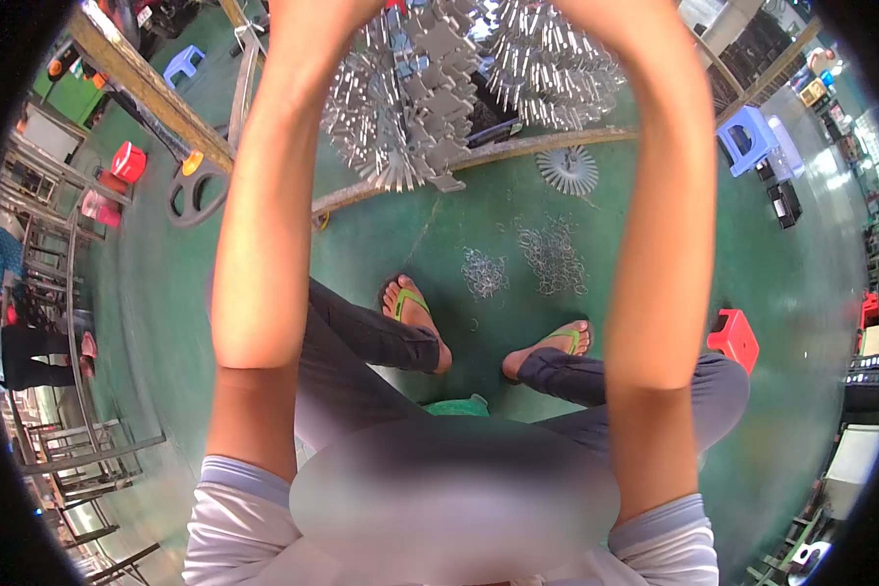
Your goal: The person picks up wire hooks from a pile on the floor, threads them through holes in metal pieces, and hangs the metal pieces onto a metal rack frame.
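Both my forearms reach up past the top edge of the view, so my left hand and my right hand are out of sight. Between the forearms hang bunches of shiny metal parts: a cluster of flat plates (444, 88) at the left and a cluster of thin pieces (552, 73) at the right. They hang around a wooden bar (518, 146). What my hands touch cannot be seen. On the green floor below lie a fan-like metal disc (567, 170) and two loose piles of small metal rings (553, 258).
My sandalled feet (410, 308) rest on the floor. A red stool (733, 339) is at the right, with a blue stool (747, 140) farther up. Metal racks (78, 322) line the left, where a person in dark trousers (37, 354) stands. Wooden posts (146, 83) rise at upper left.
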`<state>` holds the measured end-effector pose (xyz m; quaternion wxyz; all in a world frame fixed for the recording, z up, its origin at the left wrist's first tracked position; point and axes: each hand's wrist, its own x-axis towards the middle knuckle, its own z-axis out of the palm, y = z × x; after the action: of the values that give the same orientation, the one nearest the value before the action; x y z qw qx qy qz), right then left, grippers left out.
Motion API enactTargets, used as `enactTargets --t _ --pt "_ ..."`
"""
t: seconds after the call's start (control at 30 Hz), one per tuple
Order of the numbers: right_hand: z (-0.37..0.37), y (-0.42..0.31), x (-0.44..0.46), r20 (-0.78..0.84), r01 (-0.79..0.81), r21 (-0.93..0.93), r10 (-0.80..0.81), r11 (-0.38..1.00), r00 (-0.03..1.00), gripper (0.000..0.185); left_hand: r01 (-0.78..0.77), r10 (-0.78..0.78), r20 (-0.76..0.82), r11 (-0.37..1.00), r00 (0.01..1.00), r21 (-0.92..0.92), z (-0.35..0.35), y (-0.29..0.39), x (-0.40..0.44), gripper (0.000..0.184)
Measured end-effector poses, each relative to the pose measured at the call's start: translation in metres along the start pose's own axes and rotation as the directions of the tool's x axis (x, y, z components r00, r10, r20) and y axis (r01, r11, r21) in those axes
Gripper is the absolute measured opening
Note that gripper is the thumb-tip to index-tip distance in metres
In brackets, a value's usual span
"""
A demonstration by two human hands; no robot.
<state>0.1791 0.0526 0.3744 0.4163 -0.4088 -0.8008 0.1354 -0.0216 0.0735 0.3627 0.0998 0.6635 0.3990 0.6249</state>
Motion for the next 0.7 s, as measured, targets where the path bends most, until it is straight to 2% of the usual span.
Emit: enactTargets --t 0.07,0.1,0.13,0.17,0.2,0.23,0.27,0.37,0.4,0.5,0.53,0.6,0.67,0.7 --pt "0.046 0.051 -0.019 -0.079 -0.005 -0.040 0.002 0.999 0.997 0.048 0.034 -0.033 0.006 0.998 0.999 -0.054 -0.002 -0.009 0.002 0.019" --pt "0.058 0.052 -0.042 0.087 -0.292 -0.118 0.303 0.949 0.949 0.053 0.049 -0.048 0.009 0.996 0.999 -0.079 -0.004 -0.010 0.002 0.020" --pt "0.074 0.067 -0.059 0.206 -0.368 -0.193 0.405 0.909 0.891 0.060 0.070 -0.070 0.011 0.995 0.998 -0.074 -0.005 -0.006 0.001 0.021" --pt "0.106 0.093 -0.087 0.103 -0.368 -0.176 0.389 0.913 0.916 0.058 0.059 -0.058 0.019 0.995 0.998 -0.076 -0.007 -0.008 0.002 0.022" --pt "0.124 0.107 -0.102 0.241 -0.422 -0.221 0.469 0.879 0.850 0.066 0.049 -0.047 0.031 0.996 0.998 -0.080 -0.009 -0.012 0.002 0.022" --pt "0.158 0.139 -0.122 0.222 -0.418 -0.247 0.470 0.875 0.854 0.073 0.036 -0.033 0.041 0.996 0.999 -0.086 -0.010 -0.013 0.004 0.022" --pt "0.173 0.142 -0.132 0.231 -0.451 -0.203 0.490 0.869 0.841 0.073 0.064 -0.063 0.018 0.994 0.998 -0.085 -0.007 -0.005 0.000 0.023" --pt "0.223 0.169 -0.153 0.162 -0.483 0.038 0.472 0.875 0.867 0.066 0.078 -0.077 0.012 0.997 0.997 -0.030 -0.008 -0.001 -0.002 0.024" --pt "0.230 0.164 -0.156 0.102 -0.473 0.110 0.463 0.874 0.880 0.053 0.096 -0.095 0.021 0.993 0.995 -0.062 -0.008 -0.001 -0.002 0.024" --pt "0.251 0.159 -0.162 0.017 -0.486 0.244 0.497 0.839 0.867 0.036 0.058 -0.048 0.120 0.995 0.992 -0.081 -0.019 -0.006 -0.003 0.024" --pt "0.255 0.156 -0.164 -0.019 -0.453 0.260 0.473 0.853 0.881 0.031 0.129 -0.130 0.056 0.991 0.990 0.022 -0.017 0.003 -0.005 0.026" --pt "0.259 0.153 -0.173 -0.096 -0.399 0.288 0.440 0.871 0.893 0.022 -0.042 0.042 0.006 0.973 0.999 0.228 -0.010 0.020 -0.035 0.026" --pt "0.258 0.164 -0.179 -0.190 -0.278 0.225 0.322 0.934 0.927 0.018 0.010 -0.042 0.135 0.974 0.990 0.225 -0.012 0.024 -0.061 0.023" --pt "0.255 0.167 -0.187 -0.219 -0.234 0.187 0.273 0.954 0.937 0.016 0.178 -0.213 0.285 0.973 0.934 0.145 -0.023 0.018 -0.076 0.020"
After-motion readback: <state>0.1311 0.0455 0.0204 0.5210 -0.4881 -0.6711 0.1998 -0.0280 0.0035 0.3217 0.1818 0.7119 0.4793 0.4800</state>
